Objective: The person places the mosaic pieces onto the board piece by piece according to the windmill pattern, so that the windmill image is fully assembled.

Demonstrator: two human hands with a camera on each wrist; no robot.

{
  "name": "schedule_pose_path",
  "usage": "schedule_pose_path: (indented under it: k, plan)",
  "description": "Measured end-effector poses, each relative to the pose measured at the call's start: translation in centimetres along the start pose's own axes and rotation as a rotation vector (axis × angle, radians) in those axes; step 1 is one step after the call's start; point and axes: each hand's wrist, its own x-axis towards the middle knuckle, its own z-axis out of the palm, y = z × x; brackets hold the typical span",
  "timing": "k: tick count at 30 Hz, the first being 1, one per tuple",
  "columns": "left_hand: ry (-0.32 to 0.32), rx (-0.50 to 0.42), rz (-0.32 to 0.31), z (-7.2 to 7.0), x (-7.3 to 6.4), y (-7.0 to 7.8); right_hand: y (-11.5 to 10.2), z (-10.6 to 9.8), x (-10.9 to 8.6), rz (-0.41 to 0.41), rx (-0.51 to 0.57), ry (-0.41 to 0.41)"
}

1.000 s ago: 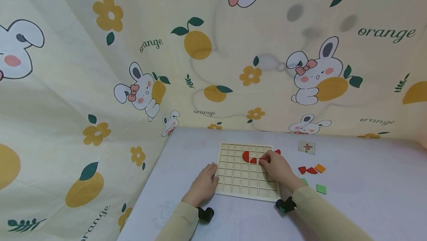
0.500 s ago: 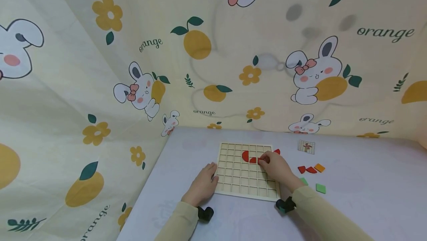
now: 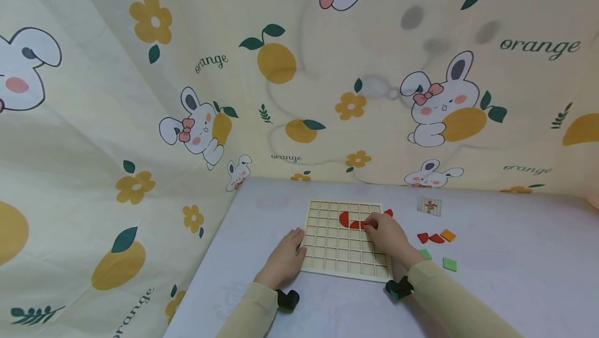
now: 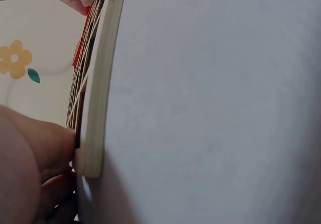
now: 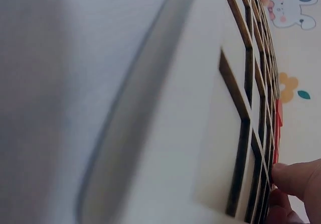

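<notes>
A pale wooden grid board (image 3: 337,255) lies flat on the table. Against its left edge rests my left hand (image 3: 283,259), thumb and fingertips at the rim. My right hand (image 3: 388,235) reaches over the upper right of the board and pinches a red piece (image 5: 276,146) between thumb and fingers; those fingers partly hide it. Just left of them a red quarter-round piece (image 3: 354,224) sits in the grid. A red half-round shape (image 3: 344,219) lies beside that one. In the left wrist view my left thumb (image 4: 55,146) touches the board's side.
Behind my right hand a red piece (image 3: 388,213) shows at the board's edge. Right of the board lie red pieces (image 3: 436,238), an orange square (image 3: 448,235) and green pieces (image 3: 450,264). A small pattern card (image 3: 429,206) lies farther back, before the printed curtain (image 3: 318,93).
My right fingertips shift very slightly over the same spot on the board, and a bit more red shows beside them. The left hand stays at the left edge.
</notes>
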Motion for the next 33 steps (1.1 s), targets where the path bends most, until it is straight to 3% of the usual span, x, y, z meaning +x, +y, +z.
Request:
schedule_pose_path:
  k: [9, 23, 33]
  plan:
    - [-0.011, -0.001, 0.005, 0.2, 0.0, 0.0, 0.8, -1.5, -1.6, 0.018, 0.024, -0.101]
    - [-0.014, 0.004, -0.005, -0.1, -0.1, 0.3, 6.9, -7.6, -4.8, 0.087, 0.039, -0.002]
    - [0.001, -0.015, -0.003, -0.2, -0.4, 0.5, 9.6, -9.2, -5.7, 0.154, -0.005, -0.029]
